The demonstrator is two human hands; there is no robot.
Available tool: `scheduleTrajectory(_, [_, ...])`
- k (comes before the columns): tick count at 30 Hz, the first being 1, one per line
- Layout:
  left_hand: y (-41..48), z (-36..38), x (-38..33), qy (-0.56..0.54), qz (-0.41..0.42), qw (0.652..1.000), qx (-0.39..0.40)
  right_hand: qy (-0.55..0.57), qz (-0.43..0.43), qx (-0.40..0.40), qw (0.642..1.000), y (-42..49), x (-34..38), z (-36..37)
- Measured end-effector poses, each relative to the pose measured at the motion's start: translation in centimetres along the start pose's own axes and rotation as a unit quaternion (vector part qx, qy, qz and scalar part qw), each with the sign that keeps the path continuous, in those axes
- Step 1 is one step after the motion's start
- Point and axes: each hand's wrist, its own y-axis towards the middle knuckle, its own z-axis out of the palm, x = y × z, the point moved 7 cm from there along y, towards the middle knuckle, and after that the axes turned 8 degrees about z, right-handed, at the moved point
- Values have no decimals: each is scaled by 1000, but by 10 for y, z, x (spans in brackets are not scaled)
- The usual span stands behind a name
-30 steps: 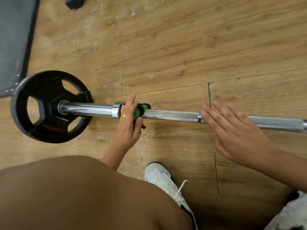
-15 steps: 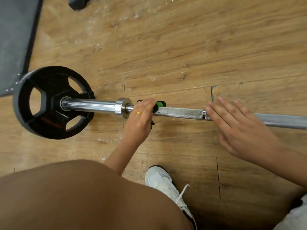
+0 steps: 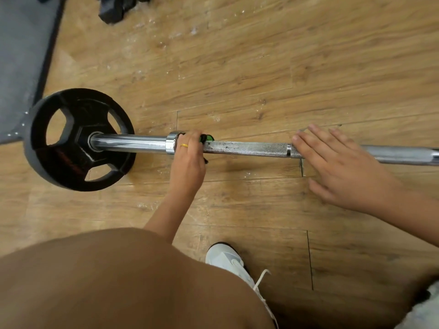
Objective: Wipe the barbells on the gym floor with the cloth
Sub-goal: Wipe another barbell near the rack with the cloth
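A steel barbell (image 3: 247, 147) lies across the wooden floor, with a black weight plate (image 3: 78, 138) on its left end. My left hand (image 3: 188, 160) grips a green and black cloth (image 3: 207, 138) wrapped round the bar, right beside the collar (image 3: 170, 145). Most of the cloth is hidden under my fingers. My right hand (image 3: 342, 167) rests flat on the knurled bar further right, fingers straight and spread.
A grey mat (image 3: 21, 55) covers the floor at the left, behind the plate. Dark objects (image 3: 114, 10) lie at the top edge. My knee (image 3: 118, 281) and a white shoe (image 3: 228, 260) fill the bottom. White dust specks dot the floorboards.
My left hand slid the cloth right along the bar, then back left to the collar. My right hand has stayed flat on the bar.
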Motion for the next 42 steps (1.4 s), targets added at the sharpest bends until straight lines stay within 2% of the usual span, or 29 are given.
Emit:
scheduleTrajectory(2, [1,6,-7,4,-25,1000,-14,6,4,-5,1000,5,-3,-1])
scheduleTrajectory(7, [12,17,-25,10,80,996,37,20,4,2,1000,17,-14,1])
scheduleTrajectory(11, [26,8,3,-24,-41,999,-13,21,6,8,1000,25,-20,2])
scheduleTrajectory(13, [26,13,-3,-20,-53,998,-24,23,5,7,1000,30,-23,2])
scheduleTrajectory(15, [25,22,-21,-24,-12,1000,-12,24,1,8,1000,35,-26,2])
scheduleTrajectory(18, [27,30,-42,-30,102,993,59,33,-5,5,999,40,-33,1])
scheduleTrajectory(21, [42,27,-28,4,164,980,116,31,-14,12,999,45,-39,0])
scheduleTrajectory(26, [56,29,-28,0,97,992,83,19,-14,33,999,52,-51,3])
scheduleTrajectory(29, [58,25,-16,-4,-1,1000,24,30,-12,42,999,58,-56,2])
scheduleTrajectory(32, [63,19,12,31,-57,998,17,34,-12,49,998,64,-60,3])
scheduleTrajectory(35, [68,20,2,31,-37,999,16,29,-11,45,999,70,-64,4])
scheduleTrajectory(39, [70,32,-24,8,74,994,77,25,1,37,999,75,-68,5])
scheduleTrajectory(42, [80,26,-3,22,68,994,87,25,3,34,999,79,-72,5])
